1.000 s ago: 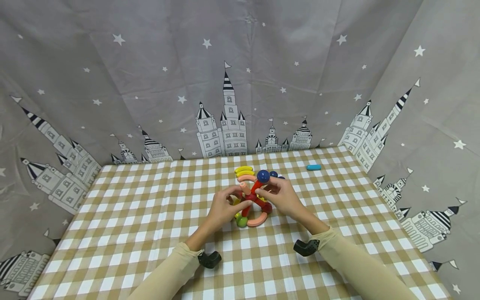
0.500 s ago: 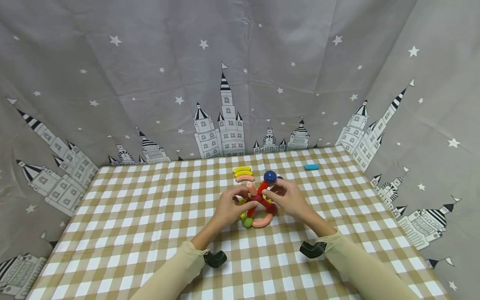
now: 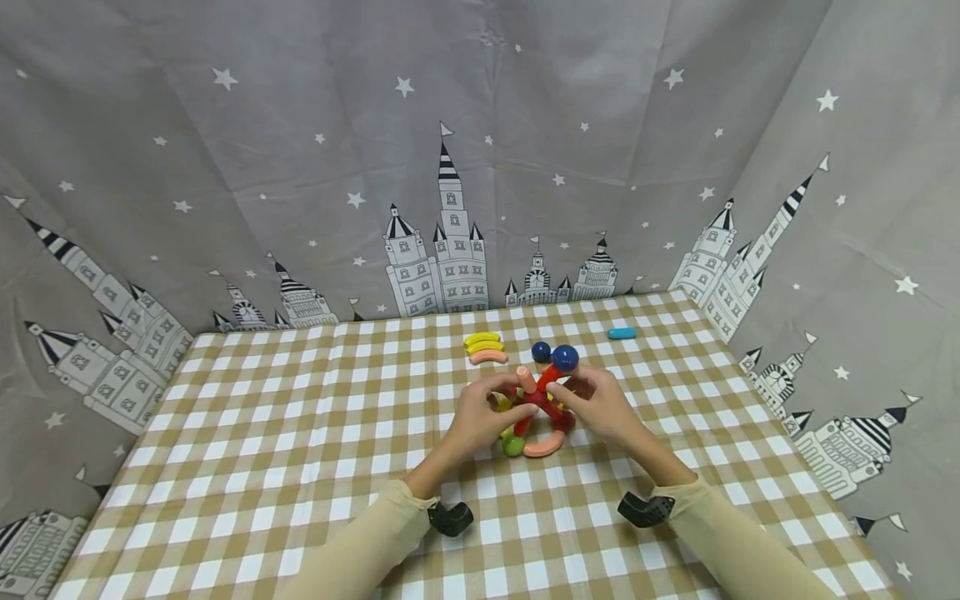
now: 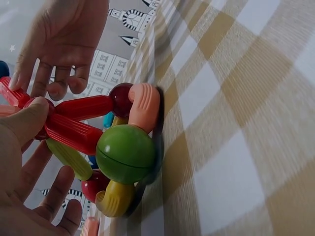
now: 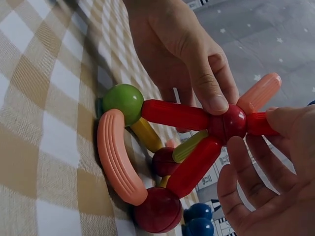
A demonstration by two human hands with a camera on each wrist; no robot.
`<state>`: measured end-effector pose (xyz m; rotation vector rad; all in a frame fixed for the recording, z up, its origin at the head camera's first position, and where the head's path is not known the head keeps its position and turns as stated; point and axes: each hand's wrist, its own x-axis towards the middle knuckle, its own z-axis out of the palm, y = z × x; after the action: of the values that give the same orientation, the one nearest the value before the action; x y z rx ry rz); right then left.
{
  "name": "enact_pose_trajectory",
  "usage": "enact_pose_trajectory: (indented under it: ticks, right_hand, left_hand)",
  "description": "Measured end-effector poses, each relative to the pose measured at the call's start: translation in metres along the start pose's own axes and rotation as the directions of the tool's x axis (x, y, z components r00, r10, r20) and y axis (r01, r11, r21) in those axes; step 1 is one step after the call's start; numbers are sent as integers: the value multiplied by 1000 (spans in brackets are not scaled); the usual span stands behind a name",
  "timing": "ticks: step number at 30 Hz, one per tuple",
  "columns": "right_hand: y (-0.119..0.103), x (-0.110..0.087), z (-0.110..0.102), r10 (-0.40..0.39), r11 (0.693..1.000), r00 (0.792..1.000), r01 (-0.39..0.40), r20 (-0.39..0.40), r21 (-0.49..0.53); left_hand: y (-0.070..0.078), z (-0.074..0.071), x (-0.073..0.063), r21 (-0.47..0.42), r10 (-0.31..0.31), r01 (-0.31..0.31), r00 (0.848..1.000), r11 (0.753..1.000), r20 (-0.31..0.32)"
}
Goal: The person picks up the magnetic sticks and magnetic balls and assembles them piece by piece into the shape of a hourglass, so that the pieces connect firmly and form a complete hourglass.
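Note:
A toy frame of coloured balls and rods stands on the checked cloth. Its upper red ball (image 5: 229, 123) joins two straight red rods, a lime rod (image 4: 69, 158) and a short salmon rod (image 5: 261, 92). My left hand (image 3: 483, 414) pinches this red ball, thumb on its near side. Just beside it, my right hand (image 3: 602, 406) pinches a short red rod (image 5: 261, 124) tipped by a big blue ball (image 3: 565, 358). At the base are a green ball (image 4: 125, 152), dark red balls and curved salmon (image 5: 115, 157) and yellow (image 4: 117, 199) rods.
Behind the frame lie yellow curved rods (image 3: 482, 340) and one salmon curved rod (image 3: 488, 357). Loose blue balls (image 3: 542, 352) sit close behind it, and a light blue rod (image 3: 622, 333) lies at the back right. A grey castle-print curtain (image 3: 330, 167) rises behind the table.
Both hands and the toy frame have shifted to the right along the cloth. The big blue ball has moved right with them, and a loose blue ball now shows to its left.

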<state>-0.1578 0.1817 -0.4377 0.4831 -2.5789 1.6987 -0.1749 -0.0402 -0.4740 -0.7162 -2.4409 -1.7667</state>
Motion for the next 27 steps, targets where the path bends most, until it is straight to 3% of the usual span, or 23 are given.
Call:
enact_pose_trajectory:
  ticks: [9,18,27]
  right_hand:
    - [7,-14,-15,66,998,998,-66,-15,-8]
    - [13,-24,-25,73,997,994,-75,-77,-16]
    - [20,-26,-28,44,998,996,-47,-84,-37]
  left_hand:
    - [7,17,4,-18,-18,19,998,1000,54]
    - [12,37,7,-63,6,-3,998,998,59]
    - [13,38,11,-42,10,-5,994,999,106]
